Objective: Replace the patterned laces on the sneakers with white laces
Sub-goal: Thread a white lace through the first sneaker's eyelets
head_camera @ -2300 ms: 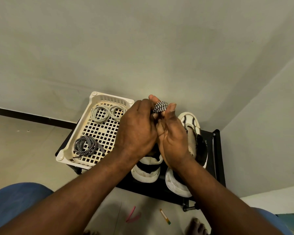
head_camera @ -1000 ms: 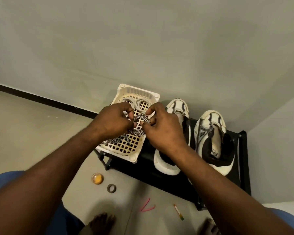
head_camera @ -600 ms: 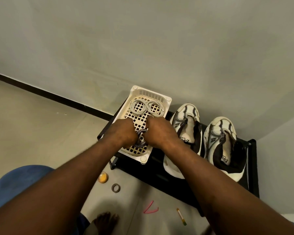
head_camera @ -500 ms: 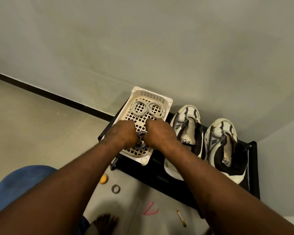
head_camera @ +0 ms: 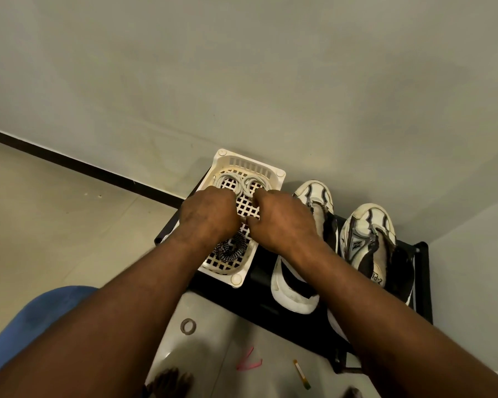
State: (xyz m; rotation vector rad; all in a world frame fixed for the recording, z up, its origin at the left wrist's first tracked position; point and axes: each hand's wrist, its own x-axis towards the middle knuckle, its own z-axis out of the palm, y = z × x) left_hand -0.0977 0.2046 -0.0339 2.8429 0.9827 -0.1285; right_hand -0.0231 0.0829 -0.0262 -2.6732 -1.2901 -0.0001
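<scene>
Now left hand (head_camera: 210, 216) and right hand (head_camera: 282, 222) sit close together, low over basket (head_camera: 249, 163). Fingers curl down out of sight; cannot tell if they hold anything. Basket keeps laces tidy: white laces (head_camera: 227, 179) coiled at far end, patterned laces (head_camera: 232, 248) piled at near end. Sneakers (head_camera: 314, 202) stand beside basket on black rack (head_camera: 420, 282), look bare, likely waiting for white ones.

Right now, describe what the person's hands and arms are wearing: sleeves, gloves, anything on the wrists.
The left hand and right hand are bare, no gloves. The left forearm and right forearm are uncovered as far as the frame shows, no sleeve in view. Neither wrist carries a watch or band. Fingers are mostly hidden, so rings cannot be ruled out.
</scene>
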